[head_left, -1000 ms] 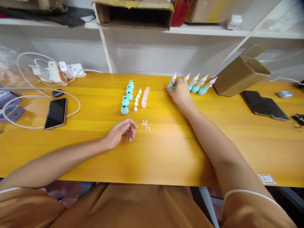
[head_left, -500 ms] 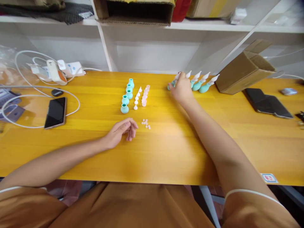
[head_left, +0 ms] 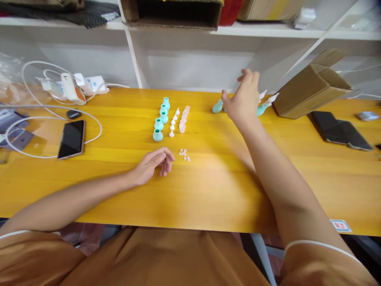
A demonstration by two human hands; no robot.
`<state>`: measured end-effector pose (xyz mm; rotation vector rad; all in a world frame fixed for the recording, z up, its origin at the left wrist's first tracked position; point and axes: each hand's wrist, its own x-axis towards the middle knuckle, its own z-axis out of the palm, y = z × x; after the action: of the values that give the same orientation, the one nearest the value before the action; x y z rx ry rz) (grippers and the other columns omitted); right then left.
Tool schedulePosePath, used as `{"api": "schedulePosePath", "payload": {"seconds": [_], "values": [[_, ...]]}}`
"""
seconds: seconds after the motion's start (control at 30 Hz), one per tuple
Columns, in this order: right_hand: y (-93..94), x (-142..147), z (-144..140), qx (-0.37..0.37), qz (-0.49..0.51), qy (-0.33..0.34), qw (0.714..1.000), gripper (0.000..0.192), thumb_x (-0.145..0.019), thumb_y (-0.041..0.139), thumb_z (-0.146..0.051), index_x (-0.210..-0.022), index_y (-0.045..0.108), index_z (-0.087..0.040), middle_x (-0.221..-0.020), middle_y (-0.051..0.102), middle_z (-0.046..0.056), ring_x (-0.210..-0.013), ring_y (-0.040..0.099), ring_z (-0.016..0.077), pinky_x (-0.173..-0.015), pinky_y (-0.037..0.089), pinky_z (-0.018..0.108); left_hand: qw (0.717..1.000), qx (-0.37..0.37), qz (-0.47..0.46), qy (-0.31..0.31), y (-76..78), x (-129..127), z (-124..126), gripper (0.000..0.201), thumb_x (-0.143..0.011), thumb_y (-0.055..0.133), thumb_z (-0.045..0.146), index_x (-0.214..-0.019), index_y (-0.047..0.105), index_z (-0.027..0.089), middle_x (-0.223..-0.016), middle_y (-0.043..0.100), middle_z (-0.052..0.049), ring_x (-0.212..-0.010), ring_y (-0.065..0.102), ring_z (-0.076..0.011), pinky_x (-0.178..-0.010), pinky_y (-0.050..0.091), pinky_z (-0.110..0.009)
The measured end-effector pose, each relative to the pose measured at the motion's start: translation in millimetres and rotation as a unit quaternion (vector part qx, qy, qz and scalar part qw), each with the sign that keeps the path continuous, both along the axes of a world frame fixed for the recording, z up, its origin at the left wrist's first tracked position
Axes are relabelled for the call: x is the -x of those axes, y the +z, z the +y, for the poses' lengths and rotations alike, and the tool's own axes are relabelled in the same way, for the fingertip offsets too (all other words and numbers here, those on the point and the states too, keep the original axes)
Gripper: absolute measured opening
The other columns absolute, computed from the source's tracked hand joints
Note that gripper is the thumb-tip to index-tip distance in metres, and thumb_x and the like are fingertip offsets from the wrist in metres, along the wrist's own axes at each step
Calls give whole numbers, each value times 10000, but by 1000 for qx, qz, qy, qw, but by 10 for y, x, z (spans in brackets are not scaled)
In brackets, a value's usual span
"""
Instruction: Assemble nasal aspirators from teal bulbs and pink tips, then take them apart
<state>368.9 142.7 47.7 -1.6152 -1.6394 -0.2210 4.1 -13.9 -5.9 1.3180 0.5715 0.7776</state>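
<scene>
**Right hand (head_left: 244, 101) over the tipped bulbs (head_left: 262, 110)**

The tipped bulbs, teal with pale tips, are standing at the far right of the table (head_left: 208, 198), partly hidden by the right hand, which is hovering with thumb and fingers spread apart. Left of them, loose bulbs (head_left: 158, 136), white tips (head_left: 172, 134) and pink collars (head_left: 182, 129) are forming three rows. The left hand (head_left: 151, 166) is resting nearer, fingers loosely half-curled, just left of the small pink rings (head_left: 185, 155). A cardboard box (head_left: 300, 95) is standing right of the tipped bulbs; a phone (head_left: 72, 139) is lying far left.

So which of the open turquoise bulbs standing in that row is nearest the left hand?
The front bulb, at the near end of the row; the other four stand farther back from the left hand.
</scene>
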Motion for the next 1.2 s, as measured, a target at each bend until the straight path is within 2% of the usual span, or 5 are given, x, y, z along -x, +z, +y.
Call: {"api": "schedulePosePath", "payload": {"seconds": [0.2, 0.37, 0.53, 0.93, 1.2], "values": [[367, 249, -420, -27, -38, 125, 991, 233, -1058, 590, -289, -1277, 659, -247, -1197, 703, 173, -1229, 637, 387, -1136, 489, 621, 998, -34, 51, -10, 15, -6, -28, 449, -1099, 581, 601, -1065, 661, 160, -823, 697, -27, -651, 649, -123, -587, 492, -230], [7, 598, -621, 74, -72, 261, 960, 167, -1014, 578, -249, -1111, 713, -228, -1091, 728, 136, -1026, 712, 329, -955, 573, 513, 995, -57, 86, -18, 10, -2, -29, 446, -1113, 545, 592, -1067, 660, 164, -821, 695, -24, -655, 644, -123, -586, 479, -231], [-301, 794, -636, 107, -72, 280, 951, 244, -986, 619, -272, -1208, 699, -211, -1108, 734, 133, -945, 702, 305, -850, 573, 464, 993, -66, 93, -21, 11, -5, -30, 435, -1119, 529, 576, -1055, 662, 167, -815, 693, -23, -653, 641, -126, -587, 477, -235], [-521, 1042, -845, 90, -107, 319, 937, 242, -1073, 527, -261, -1236, 705, -241, -1210, 762, 119, -982, 743, 268, -699, 585, 384, 990, -83, 114, -26, 44, -20, -42, 397, -1113, 541, 537, -1022, 663, 170, -792, 686, -17, -660, 633, -128, -612, 507, -236], [-618, 1019, -873, 110, -179, 364, 907, 492, -1032, 492, -131, -1453, 697, -284, -1636, 608, 92, -1149, 771, 252, -629, 599, 325, 981, -101, 159, -34, 29, -19, -35, 264, -1083, 569, 413, -998, 670, 184, -780, 698, -10, -665, 645, -132, -647, 530, -244]]}}
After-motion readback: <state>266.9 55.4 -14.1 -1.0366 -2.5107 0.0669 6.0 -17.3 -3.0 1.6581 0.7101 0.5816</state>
